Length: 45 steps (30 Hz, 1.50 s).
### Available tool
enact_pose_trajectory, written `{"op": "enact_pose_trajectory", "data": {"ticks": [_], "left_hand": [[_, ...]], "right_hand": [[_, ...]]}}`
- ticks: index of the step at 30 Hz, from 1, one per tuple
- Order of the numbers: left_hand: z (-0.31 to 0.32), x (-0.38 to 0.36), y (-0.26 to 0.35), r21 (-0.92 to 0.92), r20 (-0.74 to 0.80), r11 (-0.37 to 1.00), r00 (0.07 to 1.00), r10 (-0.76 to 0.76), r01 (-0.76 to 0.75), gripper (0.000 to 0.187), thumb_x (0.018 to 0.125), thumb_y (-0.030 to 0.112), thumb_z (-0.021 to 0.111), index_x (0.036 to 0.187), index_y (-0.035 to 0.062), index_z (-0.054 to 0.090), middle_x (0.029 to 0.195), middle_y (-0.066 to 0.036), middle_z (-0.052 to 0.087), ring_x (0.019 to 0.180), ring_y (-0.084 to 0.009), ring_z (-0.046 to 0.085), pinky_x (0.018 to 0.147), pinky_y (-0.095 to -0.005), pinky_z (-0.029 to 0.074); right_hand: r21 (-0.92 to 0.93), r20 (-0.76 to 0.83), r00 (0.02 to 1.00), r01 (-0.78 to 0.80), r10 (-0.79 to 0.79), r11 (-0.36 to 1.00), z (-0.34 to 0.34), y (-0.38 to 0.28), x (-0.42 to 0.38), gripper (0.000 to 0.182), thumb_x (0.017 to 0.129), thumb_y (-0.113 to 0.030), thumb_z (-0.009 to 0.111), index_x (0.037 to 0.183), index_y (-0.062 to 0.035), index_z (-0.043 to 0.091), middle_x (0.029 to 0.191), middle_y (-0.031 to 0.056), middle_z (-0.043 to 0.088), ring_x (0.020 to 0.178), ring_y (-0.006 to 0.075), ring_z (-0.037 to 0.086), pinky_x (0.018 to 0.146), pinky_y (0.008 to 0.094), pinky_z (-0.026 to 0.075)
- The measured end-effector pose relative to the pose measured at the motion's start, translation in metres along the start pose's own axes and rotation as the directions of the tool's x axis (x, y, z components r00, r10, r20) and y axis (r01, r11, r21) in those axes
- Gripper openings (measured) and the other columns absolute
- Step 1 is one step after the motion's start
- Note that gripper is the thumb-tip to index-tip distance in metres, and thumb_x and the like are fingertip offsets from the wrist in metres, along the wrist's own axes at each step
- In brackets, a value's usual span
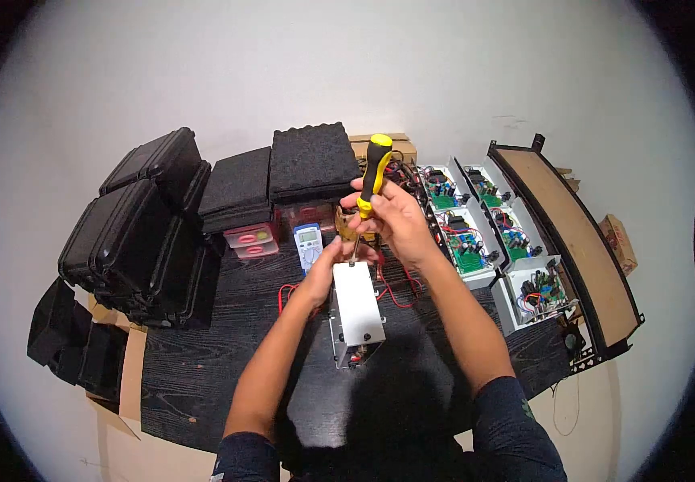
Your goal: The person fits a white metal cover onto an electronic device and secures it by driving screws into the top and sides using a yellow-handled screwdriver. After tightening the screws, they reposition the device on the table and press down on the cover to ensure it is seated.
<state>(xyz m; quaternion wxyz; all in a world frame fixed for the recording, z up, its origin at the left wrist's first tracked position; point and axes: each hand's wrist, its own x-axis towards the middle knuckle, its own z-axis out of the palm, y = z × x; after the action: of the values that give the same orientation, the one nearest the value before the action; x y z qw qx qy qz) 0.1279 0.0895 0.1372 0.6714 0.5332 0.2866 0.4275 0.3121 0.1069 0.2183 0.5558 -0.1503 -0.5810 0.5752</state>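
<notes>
A screwdriver (pixel 375 174) with a yellow and black handle stands nearly upright in my right hand (pixel 398 225), its grip pinched between thumb and fingers. Its shaft points down at the far end of a white metal case (pixel 357 304); whether the tip sits in a screw is too small to tell. My left hand (pixel 325 271) is closed around the far left side of that case, some fingers hidden behind it. At the case's near end, parts show inside the opening. Just beyond my left hand lies a digital multimeter (pixel 310 245), with red leads (pixel 400 301) on the table.
Black hard cases (pixel 134 233) are stacked at left. Black foam blocks (pixel 313 161) rest on clear-and-red drawers (pixel 253 239) at the back. Several open white cases with green circuit boards (pixel 468 251) stand at right, beside a long black-framed panel (pixel 572 241). The black table (pixel 195 377) lies beneath.
</notes>
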Motion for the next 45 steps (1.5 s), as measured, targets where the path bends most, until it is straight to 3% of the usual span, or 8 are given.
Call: {"op": "enact_pose_trajectory", "data": {"ticks": [5, 10, 14, 18, 23, 30, 37, 45], "left_hand": [[-0.016, 0.015, -0.014, -0.021, 0.1, 0.994, 0.989, -0.107, 0.109, 0.08, 0.109, 0.063, 0.021, 0.103, 0.0011, 0.07, 0.087, -0.012, 0.076, 0.076, -0.0198, 0.073, 0.069, -0.0323, 0.059], [-0.012, 0.015, -0.014, -0.05, 0.027, 0.994, 0.995, -0.092, 0.093, 0.078, 0.108, 0.064, 0.025, 0.101, 0.0009, 0.07, 0.087, -0.012, 0.074, 0.079, -0.0213, 0.073, 0.073, -0.0338, 0.059], [-0.02, 0.018, -0.02, -0.041, 0.073, 0.994, 0.992, -0.102, 0.105, 0.08, 0.106, 0.067, 0.026, 0.101, 0.0002, 0.069, 0.087, -0.012, 0.074, 0.079, -0.0224, 0.073, 0.074, -0.0344, 0.059], [-0.02, 0.017, -0.018, -0.005, 0.08, 0.993, 0.99, -0.116, 0.117, 0.081, 0.105, 0.068, 0.026, 0.101, 0.0, 0.069, 0.088, -0.013, 0.074, 0.079, -0.0224, 0.073, 0.074, -0.0343, 0.058], [-0.021, 0.017, -0.02, -0.059, 0.087, 0.99, 0.989, -0.12, 0.125, 0.079, 0.106, 0.067, 0.027, 0.101, 0.0001, 0.069, 0.088, -0.013, 0.074, 0.08, -0.0229, 0.073, 0.075, -0.0359, 0.058], [-0.01, 0.015, -0.017, -0.151, -0.019, 0.985, 0.996, -0.091, 0.087, 0.075, 0.106, 0.065, 0.03, 0.103, -0.0001, 0.067, 0.093, -0.014, 0.074, 0.082, -0.0238, 0.074, 0.076, -0.0365, 0.059], [-0.015, 0.014, -0.016, -0.084, 0.071, 0.991, 0.993, -0.1, 0.105, 0.075, 0.108, 0.064, 0.027, 0.103, 0.0015, 0.068, 0.089, -0.011, 0.074, 0.078, -0.0196, 0.071, 0.074, -0.033, 0.057], [-0.016, 0.015, -0.017, -0.083, 0.094, 0.991, 0.991, -0.096, 0.104, 0.075, 0.109, 0.063, 0.026, 0.101, 0.002, 0.069, 0.088, -0.009, 0.074, 0.076, -0.0176, 0.07, 0.071, -0.0315, 0.056]], "right_hand": [[-0.063, -0.072, 0.997, 0.007, -0.012, 0.998, -0.002, 0.0, -0.003, 0.031, 0.109, -0.02, 0.059, 0.133, -0.0005, 0.054, 0.121, 0.016, 0.071, 0.101, 0.0205, 0.076, 0.08, 0.0261, 0.063], [-0.008, -0.073, 0.989, 0.125, -0.126, 0.992, 0.013, 0.0, -0.001, 0.036, 0.104, -0.015, 0.068, 0.135, -0.003, 0.055, 0.105, 0.0068, 0.07, 0.088, 0.0136, 0.072, 0.071, 0.0227, 0.057], [-0.134, -0.068, 0.998, 0.0, -0.01, 0.991, -0.005, 0.005, 0.001, 0.041, 0.099, -0.014, 0.075, 0.133, -0.0038, 0.056, 0.111, 0.0043, 0.066, 0.084, 0.0107, 0.069, 0.071, 0.0234, 0.056], [-0.101, -0.238, 0.956, 0.152, -0.172, 0.983, 0.012, 0.004, -0.005, 0.037, 0.092, -0.005, 0.08, 0.122, -0.0025, 0.06, 0.098, 0.0038, 0.068, 0.083, 0.0107, 0.069, 0.071, 0.0242, 0.058], [0.108, 0.045, 0.999, -0.016, 0.011, 0.994, -0.013, 0.004, -0.003, 0.038, 0.101, -0.011, 0.07, 0.135, -0.0008, 0.056, 0.108, 0.0115, 0.07, 0.09, 0.0153, 0.074, 0.07, 0.0259, 0.059], [-0.171, -0.063, 0.99, 0.116, -0.129, 0.978, 0.01, -0.002, -0.009, 0.038, 0.103, -0.015, 0.069, 0.133, -0.0034, 0.049, 0.125, 0.0144, 0.067, 0.094, 0.0169, 0.074, 0.072, 0.026, 0.06], [-0.177, -0.057, 0.991, 0.107, -0.118, 0.978, 0.006, 0.003, -0.007, 0.039, 0.106, -0.019, 0.064, 0.138, -0.0015, 0.051, 0.129, 0.0165, 0.068, 0.098, 0.0172, 0.074, 0.079, 0.0268, 0.06], [0.062, -0.113, 0.994, 0.009, -0.002, 0.998, 0.008, -0.003, -0.009, 0.044, 0.096, -0.001, 0.073, 0.133, -0.0022, 0.049, 0.123, 0.0149, 0.07, 0.093, 0.0201, 0.076, 0.073, 0.026, 0.062]]}}
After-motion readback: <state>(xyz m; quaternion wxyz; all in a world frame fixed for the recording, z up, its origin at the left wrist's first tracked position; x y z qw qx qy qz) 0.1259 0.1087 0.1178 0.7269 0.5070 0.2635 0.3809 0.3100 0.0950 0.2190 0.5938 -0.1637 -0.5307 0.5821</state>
